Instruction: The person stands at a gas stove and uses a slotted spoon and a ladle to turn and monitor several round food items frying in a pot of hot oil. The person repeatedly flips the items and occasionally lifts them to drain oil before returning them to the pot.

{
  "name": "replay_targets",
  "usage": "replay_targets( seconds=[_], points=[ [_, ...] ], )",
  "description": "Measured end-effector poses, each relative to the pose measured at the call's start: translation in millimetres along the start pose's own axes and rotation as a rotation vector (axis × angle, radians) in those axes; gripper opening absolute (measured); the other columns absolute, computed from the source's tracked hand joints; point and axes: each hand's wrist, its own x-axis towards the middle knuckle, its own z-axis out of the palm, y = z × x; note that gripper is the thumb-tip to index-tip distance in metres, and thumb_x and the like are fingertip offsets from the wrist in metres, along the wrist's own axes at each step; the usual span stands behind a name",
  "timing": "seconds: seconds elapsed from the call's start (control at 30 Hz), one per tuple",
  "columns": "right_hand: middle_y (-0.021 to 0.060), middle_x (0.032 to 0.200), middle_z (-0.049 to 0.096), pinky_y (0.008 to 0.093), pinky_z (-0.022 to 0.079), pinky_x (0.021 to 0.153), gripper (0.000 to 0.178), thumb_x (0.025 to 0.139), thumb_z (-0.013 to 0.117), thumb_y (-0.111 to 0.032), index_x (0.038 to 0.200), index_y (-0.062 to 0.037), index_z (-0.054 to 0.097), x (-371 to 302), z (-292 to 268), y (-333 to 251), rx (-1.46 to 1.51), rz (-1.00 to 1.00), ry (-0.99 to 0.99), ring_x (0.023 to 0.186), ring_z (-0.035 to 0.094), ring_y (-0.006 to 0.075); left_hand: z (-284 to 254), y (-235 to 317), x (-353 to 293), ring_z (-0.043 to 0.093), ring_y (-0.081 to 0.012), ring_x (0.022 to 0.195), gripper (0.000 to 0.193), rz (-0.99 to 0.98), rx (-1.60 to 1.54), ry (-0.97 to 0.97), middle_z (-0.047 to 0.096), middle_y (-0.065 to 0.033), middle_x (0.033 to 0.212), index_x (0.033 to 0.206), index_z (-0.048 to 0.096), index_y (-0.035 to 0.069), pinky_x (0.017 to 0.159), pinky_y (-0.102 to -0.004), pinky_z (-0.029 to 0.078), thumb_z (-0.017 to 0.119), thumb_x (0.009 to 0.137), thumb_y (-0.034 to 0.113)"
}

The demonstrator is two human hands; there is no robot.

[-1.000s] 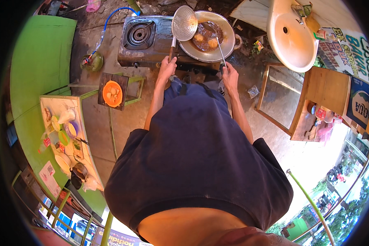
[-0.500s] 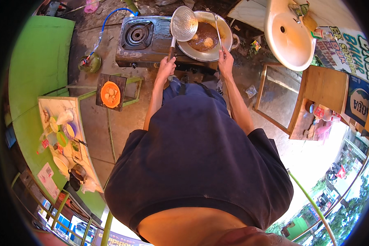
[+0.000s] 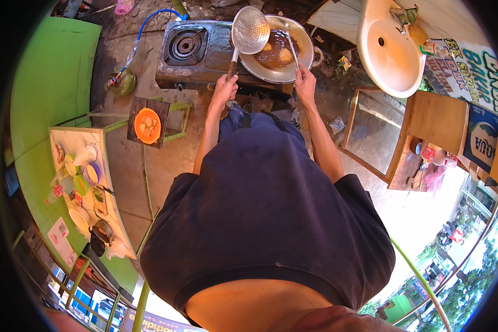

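Observation:
My left hand (image 3: 224,91) is closed round the dark handle of a perforated skimmer (image 3: 250,30). The skimmer's round bowl is held over the left side of a wide metal wok (image 3: 309,40). In my right hand (image 3: 305,87) is a long, thin metal utensil (image 3: 293,50). Its far end reaches into the wok's brown oil, and I cannot make out its tip shape. A golden fried piece (image 3: 285,55) floats beside it. More pale bits show near the skimmer's edge, partly covered by it.
Left of the wok is the stove's bare burner (image 3: 183,47). An orange bowl (image 3: 148,125) of round pieces stands on a small stool at left. Beyond it is a table (image 3: 119,210) with bowls and bags. At right are a washbasin (image 3: 390,66) and a wooden cabinet (image 3: 434,113).
The far end of the utensil in my right hand has drawn back from the wok's far rim toward the oil. The skimmer has hardly moved.

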Motion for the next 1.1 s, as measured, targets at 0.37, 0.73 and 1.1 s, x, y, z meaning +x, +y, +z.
replay_targets(
  seconds=[0.37,0.73,1.1],
  points=[
    [0.0079,0.071,0.062,0.0334,0.048,0.066,0.032,0.095,0.063,-0.017,0.122,-0.0005,0.068,1,-24,1,0.013,0.005,-0.065,0.065,0.058,0.0153,-1,-1,-2,0.036,-0.0047,0.045,0.019,0.014,0.007,0.063,0.041,0.0044,0.063,0.099,0.047,0.01,0.04,-0.0232,0.025,0.057,0.102,0.026],
    [0.0005,0.071,0.061,0.0264,0.044,0.055,0.029,0.098,0.06,-0.015,0.121,0.0009,0.065,-57,-29,68,0.241,0.353,-0.107,0.061,0.054,0.0084,-19,-39,31,0.047,-0.0093,0.048,0.025,0.187,0.482,0.262,0.052,-0.0012,0.066,0.102,0.051,0.006,0.043,-0.0276,0.036,0.06,0.1,0.029],
    [-0.0021,0.075,0.051,0.0207,0.033,0.045,0.027,0.105,0.05,-0.014,0.128,-0.0039,0.057,-67,-34,29,0.614,0.619,-0.092,0.054,0.04,0.003,-25,-50,53,0.052,-0.0131,0.052,0.033,0.241,0.728,0.254,0.061,-0.0067,0.073,0.106,0.055,0.002,0.048,-0.0306,0.042,0.06,0.099,0.033]
  ],
)
